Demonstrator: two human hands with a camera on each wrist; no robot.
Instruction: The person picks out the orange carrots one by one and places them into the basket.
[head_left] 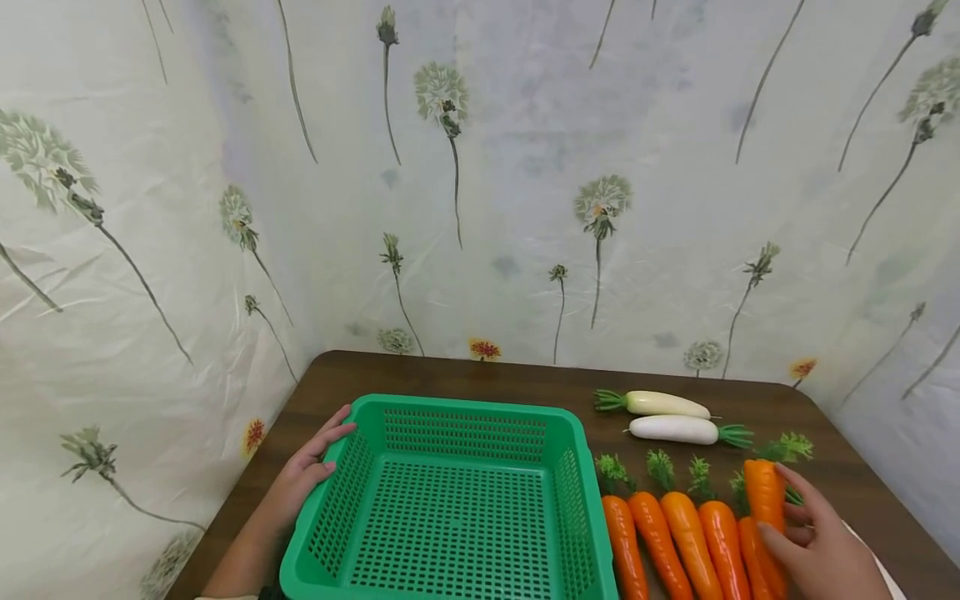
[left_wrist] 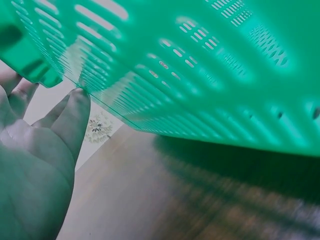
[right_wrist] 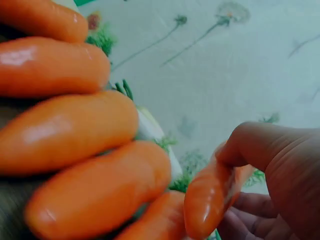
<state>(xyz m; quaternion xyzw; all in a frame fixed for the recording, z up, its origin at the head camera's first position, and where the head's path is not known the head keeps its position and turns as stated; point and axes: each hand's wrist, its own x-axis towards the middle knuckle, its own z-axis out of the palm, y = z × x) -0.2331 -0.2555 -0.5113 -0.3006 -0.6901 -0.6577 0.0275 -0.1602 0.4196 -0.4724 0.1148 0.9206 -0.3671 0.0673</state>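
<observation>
A green plastic basket point(head_left: 457, 500) with perforated sides stands on the brown table. My left hand point(head_left: 303, 475) touches its left rim near the far corner; the left wrist view shows the thumb against the slotted outer wall point(left_wrist: 165, 75). At the right, my right hand point(head_left: 825, 533) pinches an orange carrot point(head_left: 765, 492) with a leafy green top between thumb and fingers. In the right wrist view the held carrot point(right_wrist: 207, 200) is tilted beside the others. Several more carrots point(head_left: 686, 533) lie in a row between the basket and this hand, their tops pointing away.
Behind the carrots lie two white radishes, a creamy one point(head_left: 667, 404) and a whiter one point(head_left: 673, 429), with green stalks. The table point(head_left: 480, 375) ends at a hanging cloth point(head_left: 510, 275) printed with dandelions. A white edge point(head_left: 873, 558) shows beneath the right wrist.
</observation>
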